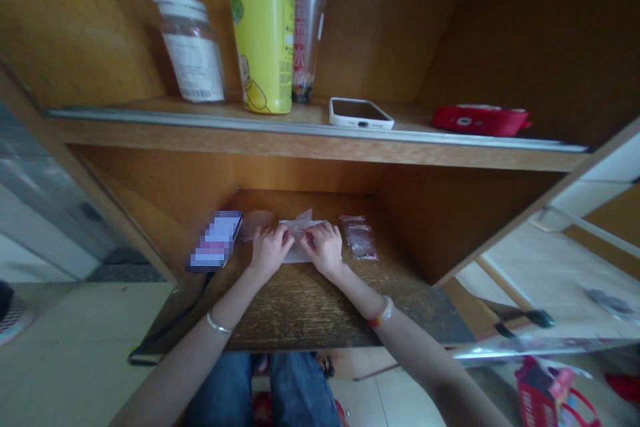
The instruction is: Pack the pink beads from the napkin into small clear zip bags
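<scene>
The left hand [269, 250] and right hand [325, 248] are curled; whether either grips the clear film [303, 216] between them, I cannot tell. Above a white sheet [299, 255] on the desk [295, 303], it should be light, limp and slippery, best pinched near the edges.

Consistent with home or dormitory room: wooden desk [290, 310]; yellow bottle [265, 33], white-cased phone [361, 112] near front edge of shelf [250, 139].
</scene>
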Available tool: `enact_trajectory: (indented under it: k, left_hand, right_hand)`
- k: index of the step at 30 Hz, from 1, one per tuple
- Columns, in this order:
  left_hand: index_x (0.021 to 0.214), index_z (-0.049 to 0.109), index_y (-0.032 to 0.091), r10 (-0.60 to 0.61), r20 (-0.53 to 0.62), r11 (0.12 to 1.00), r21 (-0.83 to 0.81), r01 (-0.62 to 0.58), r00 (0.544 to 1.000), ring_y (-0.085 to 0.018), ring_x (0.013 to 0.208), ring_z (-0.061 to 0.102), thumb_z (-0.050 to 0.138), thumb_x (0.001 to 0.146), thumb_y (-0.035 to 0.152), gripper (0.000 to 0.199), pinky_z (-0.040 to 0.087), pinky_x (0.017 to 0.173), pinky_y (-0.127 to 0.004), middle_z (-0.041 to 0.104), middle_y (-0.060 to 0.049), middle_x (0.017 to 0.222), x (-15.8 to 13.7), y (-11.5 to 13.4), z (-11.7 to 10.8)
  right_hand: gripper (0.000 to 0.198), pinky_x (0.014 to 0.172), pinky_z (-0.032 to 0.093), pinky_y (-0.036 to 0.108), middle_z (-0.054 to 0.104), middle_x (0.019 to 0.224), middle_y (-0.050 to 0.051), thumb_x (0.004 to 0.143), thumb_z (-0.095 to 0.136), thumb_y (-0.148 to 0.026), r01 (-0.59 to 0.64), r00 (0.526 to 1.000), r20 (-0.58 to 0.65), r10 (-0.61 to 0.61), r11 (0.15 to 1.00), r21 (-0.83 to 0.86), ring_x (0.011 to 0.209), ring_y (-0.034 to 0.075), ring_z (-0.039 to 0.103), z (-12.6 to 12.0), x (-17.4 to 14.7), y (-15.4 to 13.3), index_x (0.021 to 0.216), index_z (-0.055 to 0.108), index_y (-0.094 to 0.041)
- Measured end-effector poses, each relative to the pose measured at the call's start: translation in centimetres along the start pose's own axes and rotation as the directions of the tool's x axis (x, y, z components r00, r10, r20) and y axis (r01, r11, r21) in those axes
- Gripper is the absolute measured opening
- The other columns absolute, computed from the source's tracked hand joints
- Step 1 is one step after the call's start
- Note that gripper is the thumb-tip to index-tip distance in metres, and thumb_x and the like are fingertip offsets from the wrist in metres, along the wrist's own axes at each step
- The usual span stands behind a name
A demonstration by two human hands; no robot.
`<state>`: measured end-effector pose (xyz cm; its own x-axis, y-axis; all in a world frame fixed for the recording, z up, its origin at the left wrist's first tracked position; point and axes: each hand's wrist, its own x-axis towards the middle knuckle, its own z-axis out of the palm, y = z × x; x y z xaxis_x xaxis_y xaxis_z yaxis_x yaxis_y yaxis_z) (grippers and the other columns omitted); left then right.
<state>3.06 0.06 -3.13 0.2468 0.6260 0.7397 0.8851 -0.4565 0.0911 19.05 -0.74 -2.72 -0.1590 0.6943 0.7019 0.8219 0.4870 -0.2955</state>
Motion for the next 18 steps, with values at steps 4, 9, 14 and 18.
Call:
enact_trajectory:
  k: [4, 9, 14, 18]
  left_hand:
    - [0.077, 0.056, 0.019, 0.052, 0.010, 0.996, -0.079, -0.051, 0.999, -0.018, 0.061, 0.062, 0.048, 0.085, 0.021, 0.011, 0.044, 0.072, -0.032, 0.064, -0.001, 0.060, -0.09, 0.09, 0.04]
    - [0.077, 0.056, 0.018, 0.050, 0.045, 0.995, -0.090, -0.045, 0.998, -0.018, 0.061, 0.061, 0.046, 0.087, 0.022, 0.014, 0.045, 0.062, -0.028, 0.064, -0.004, 0.063, -0.48, 0.15, 0.35]
    - [0.079, 0.056, 0.017, 0.070, 0.059, 0.990, -0.124, -0.062, 0.996, -0.016, 0.061, 0.060, 0.046, 0.087, 0.021, 0.014, 0.045, 0.061, -0.026, 0.063, -0.003, 0.065, -0.58, 0.12, 0.36]
    - [0.076, 0.056, 0.018, 0.142, 0.080, 0.982, -0.136, -0.131, 0.987, -0.016, 0.064, 0.060, 0.045, 0.087, 0.020, 0.016, 0.047, 0.065, -0.028, 0.062, -0.003, 0.066, -0.34, 0.50, -0.08]
  right_hand:
    - [0.017, 0.076, 0.035, 0.034, 0.066, 0.077, 0.005, 0.087, 0.054, -0.030, 0.011, 0.999, -0.044, -0.011, 1.000, -0.012, 0.080, 0.020, 0.054, -0.06, -0.04, 0.35, 0.076, 0.064, -0.021]
    - [0.019, 0.075, 0.036, 0.032, 0.065, 0.076, 0.004, 0.089, 0.053, -0.029, 0.166, 0.984, 0.054, -0.167, 0.986, 0.027, 0.079, 0.019, 0.055, -0.23, -0.03, 0.04, 0.077, 0.066, -0.020]
    - [0.018, 0.081, 0.038, 0.035, 0.067, 0.095, 0.006, 0.087, 0.057, -0.025, 0.179, 0.979, 0.097, -0.180, 0.984, 0.022, 0.089, 0.021, 0.056, -0.16, 0.04, 0.03, 0.100, 0.068, -0.023]
    - [0.019, 0.085, 0.039, 0.039, 0.066, 0.100, 0.007, 0.085, 0.058, -0.023, 0.149, 0.975, 0.168, -0.148, 0.989, 0.004, 0.096, 0.023, 0.054, 0.16, 0.02, 0.49, 0.100, 0.069, -0.025]
